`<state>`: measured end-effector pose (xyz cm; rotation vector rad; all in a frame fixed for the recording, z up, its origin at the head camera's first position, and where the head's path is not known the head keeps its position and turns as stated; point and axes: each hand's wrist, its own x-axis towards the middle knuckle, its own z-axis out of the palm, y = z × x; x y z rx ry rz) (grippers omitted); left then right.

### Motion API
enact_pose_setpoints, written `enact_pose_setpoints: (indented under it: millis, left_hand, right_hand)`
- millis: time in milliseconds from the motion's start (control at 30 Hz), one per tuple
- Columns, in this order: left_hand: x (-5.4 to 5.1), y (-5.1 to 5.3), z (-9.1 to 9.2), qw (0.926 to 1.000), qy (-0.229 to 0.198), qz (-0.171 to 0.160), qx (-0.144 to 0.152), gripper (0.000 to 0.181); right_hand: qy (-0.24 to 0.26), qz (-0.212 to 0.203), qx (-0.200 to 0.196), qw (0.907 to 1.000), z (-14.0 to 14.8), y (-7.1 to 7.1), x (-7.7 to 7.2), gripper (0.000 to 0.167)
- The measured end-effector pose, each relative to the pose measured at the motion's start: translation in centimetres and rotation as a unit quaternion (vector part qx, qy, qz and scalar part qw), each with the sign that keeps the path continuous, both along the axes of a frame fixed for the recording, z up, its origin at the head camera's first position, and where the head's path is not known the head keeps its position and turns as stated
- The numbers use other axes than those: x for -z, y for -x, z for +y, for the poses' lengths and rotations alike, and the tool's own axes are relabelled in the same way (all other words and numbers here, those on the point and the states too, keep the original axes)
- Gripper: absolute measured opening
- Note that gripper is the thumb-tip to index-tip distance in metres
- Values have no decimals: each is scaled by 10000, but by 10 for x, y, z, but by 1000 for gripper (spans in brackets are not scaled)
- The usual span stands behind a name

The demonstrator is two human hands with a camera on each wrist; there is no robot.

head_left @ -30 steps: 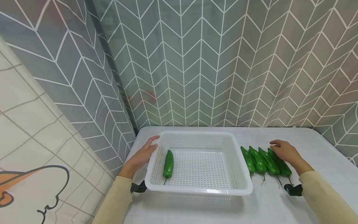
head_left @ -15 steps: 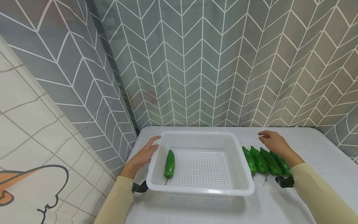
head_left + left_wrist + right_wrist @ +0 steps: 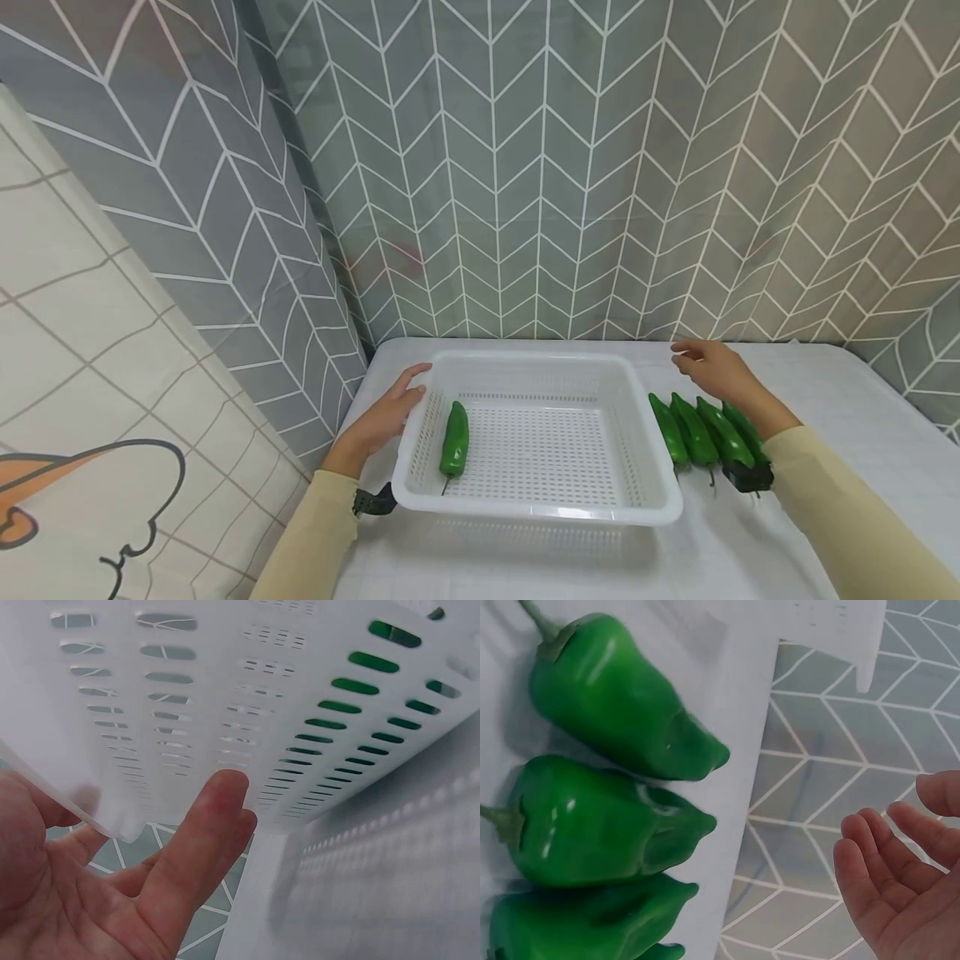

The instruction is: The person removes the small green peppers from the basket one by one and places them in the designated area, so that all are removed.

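A white perforated plastic basket (image 3: 540, 510) stands on the table. My left hand (image 3: 384, 423) holds its left rim in the head view. The left wrist view shows thumb and index at the rim and other fingers (image 3: 199, 847) by the perforated outer wall. One green pepper (image 3: 454, 442) lies inside the basket at the left. Beyond the right wall, several green peppers (image 3: 693, 433) lie in a row, tips away from me. My right hand (image 3: 716, 367) hovers past their tips, fingers loosely bent, holding nothing. In the right wrist view it is apart from the peppers (image 3: 615, 697).
The white-covered table (image 3: 862, 400) ends at a grey chevron-patterned curtain (image 3: 570, 167) behind. Pale tiled-pattern cloth (image 3: 150, 375) hangs at the left. Black straps or devices sit at both wrists.
My right hand has moved left and away from me, off the rightmost pepper to past the row's tips. My left hand, the basket and the peppers keep their places.
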<state>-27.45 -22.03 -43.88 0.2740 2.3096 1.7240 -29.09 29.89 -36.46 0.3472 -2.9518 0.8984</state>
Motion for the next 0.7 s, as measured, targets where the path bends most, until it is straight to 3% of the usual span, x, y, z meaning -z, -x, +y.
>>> enact_pose_setpoints:
  millis: [333,700]
  left_hand:
    - [2,2,-1,10000,10,-53,-27,47]
    - [1,1,-1,10000,12,16,4,48]
  right_hand:
    - [148,304,-230,9992,-17,0,-10,40]
    - [204,302,-275,9990,-35,5,-15,41]
